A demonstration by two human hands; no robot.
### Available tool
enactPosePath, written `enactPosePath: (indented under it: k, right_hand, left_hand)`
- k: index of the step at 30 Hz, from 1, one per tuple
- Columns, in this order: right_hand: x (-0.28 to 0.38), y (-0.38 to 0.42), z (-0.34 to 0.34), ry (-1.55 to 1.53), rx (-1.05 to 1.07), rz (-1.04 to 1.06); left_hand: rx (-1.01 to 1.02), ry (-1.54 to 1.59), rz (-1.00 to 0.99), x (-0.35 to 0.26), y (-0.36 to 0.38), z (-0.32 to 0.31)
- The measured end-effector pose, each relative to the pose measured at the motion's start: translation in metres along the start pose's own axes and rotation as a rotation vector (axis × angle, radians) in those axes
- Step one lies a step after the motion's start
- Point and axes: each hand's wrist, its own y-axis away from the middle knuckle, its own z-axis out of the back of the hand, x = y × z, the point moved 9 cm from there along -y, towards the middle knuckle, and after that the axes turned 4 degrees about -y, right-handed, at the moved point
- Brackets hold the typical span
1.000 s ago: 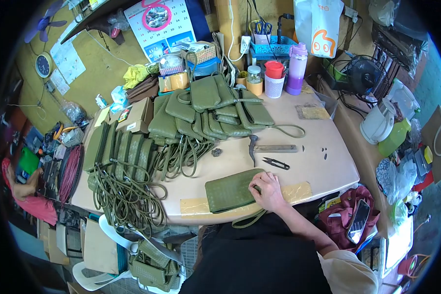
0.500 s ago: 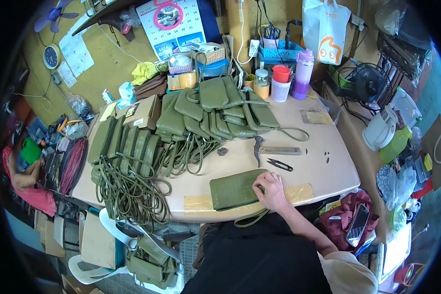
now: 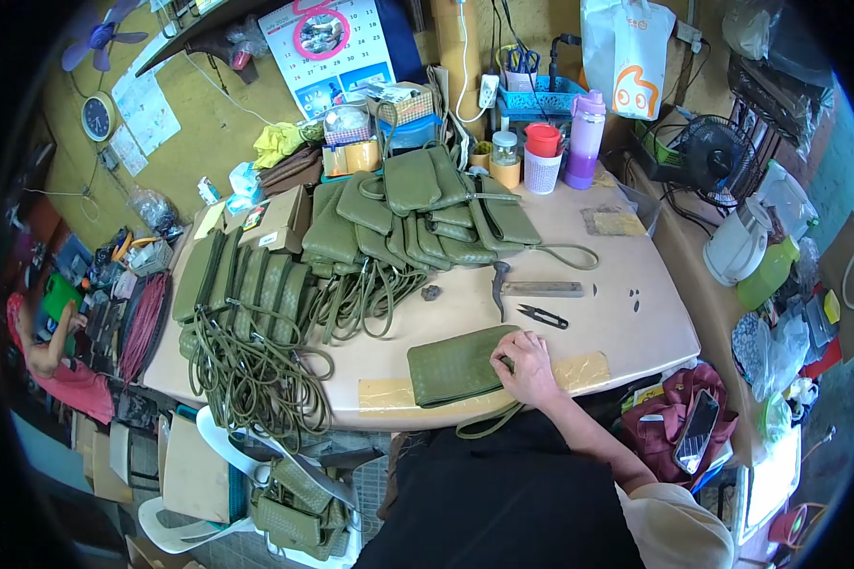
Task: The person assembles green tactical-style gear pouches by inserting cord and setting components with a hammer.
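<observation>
A flat olive-green wristlet pouch (image 3: pixel 455 368) lies at the table's front edge, its strap loop (image 3: pixel 490 423) hanging over the edge. My right hand (image 3: pixel 526 366) is closed on the pouch's right end, fingers curled and pinching near the corner; the fingertips are partly hidden. My left hand is out of view. Just beyond the pouch are black thread snips (image 3: pixel 544 316) and a hammer (image 3: pixel 531 288) with a wooden handle. A heap of similar green pouches (image 3: pixel 413 213) fills the back of the table. More stand in a row (image 3: pixel 247 284) at the left, their straps (image 3: pixel 256 379) tangled over the edge.
A purple bottle (image 3: pixel 584 142), a red-lidded cup (image 3: pixel 542 159) and a blue basket (image 3: pixel 541 100) line the back. A maroon bag (image 3: pixel 678 417) with a phone (image 3: pixel 696 432) sits at right. More pouches rest on a white chair (image 3: pixel 247 455). Another person (image 3: pixel 62 365) sits far left.
My right hand and the pouch keep their places. The view has shifted slightly. At far left, the other person's arm has risen.
</observation>
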Motion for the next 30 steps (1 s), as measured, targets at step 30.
enactPosePath:
  k: [30]
  right_hand:
    - [-0.002, 0.001, 0.003, -0.005, -0.014, 0.023]
  left_hand:
    - [0.144, -0.167, -0.052, -0.031, 0.005, -0.019]
